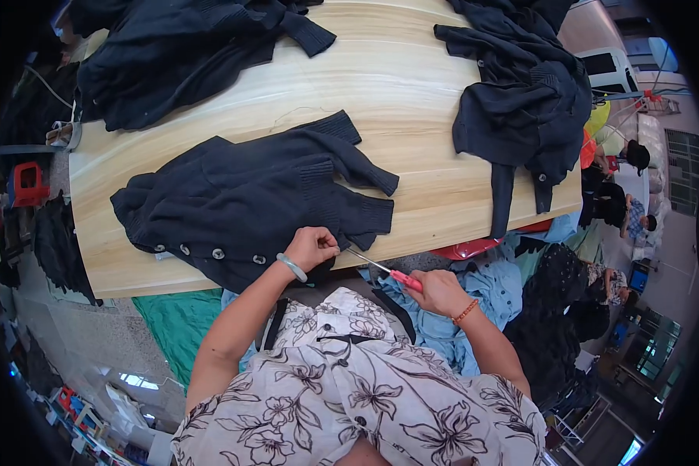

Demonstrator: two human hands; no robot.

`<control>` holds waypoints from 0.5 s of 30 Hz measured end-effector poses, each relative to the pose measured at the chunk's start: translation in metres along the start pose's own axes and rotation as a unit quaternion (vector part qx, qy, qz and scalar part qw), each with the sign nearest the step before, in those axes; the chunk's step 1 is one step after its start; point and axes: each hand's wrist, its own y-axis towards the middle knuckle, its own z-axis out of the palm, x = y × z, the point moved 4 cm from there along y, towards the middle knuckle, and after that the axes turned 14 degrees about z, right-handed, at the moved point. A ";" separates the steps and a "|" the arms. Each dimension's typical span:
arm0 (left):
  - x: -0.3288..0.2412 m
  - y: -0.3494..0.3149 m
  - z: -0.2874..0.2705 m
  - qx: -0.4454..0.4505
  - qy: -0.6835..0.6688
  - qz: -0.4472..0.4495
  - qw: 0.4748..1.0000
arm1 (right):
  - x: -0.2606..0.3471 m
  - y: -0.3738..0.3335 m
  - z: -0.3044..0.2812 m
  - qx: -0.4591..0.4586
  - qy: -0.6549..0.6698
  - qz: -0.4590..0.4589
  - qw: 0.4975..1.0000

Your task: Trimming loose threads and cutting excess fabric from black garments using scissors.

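A dark navy knit cardigan [241, 190] with several buttons lies on the wooden table in front of me. Its ribbed cuffs point to the right. At its near edge, by the ribbed hem, my left hand [311, 250] is closed in a pinch on the fabric. My right hand [441, 293] is wrapped round a slim red-handled tool [405, 279] with a thin metal shaft. The shaft's tip reaches the cardigan's edge beside my left fingers. Whether it is a pair of scissors or a single-shaft tool, I cannot tell.
More dark knit garments lie at the far left [186, 58] and right [524, 109] of the wooden table [412, 101]. Light blue clothing [474, 311] and green cloth [175, 326] sit below its near edge. A red stool [31, 184] stands left; several people work at far right.
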 end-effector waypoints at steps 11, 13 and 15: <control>-0.023 -0.016 -0.022 -0.170 -0.201 -0.060 0.963 | -0.004 -0.001 -0.001 -0.055 0.063 0.033 0.996; -0.049 -0.046 -0.053 -0.276 -0.133 -0.027 0.952 | -0.009 0.000 0.005 -0.058 0.072 0.039 0.995; -0.057 -0.078 -0.085 -0.359 -0.087 0.033 0.929 | -0.014 0.002 0.012 -0.062 0.080 0.045 0.994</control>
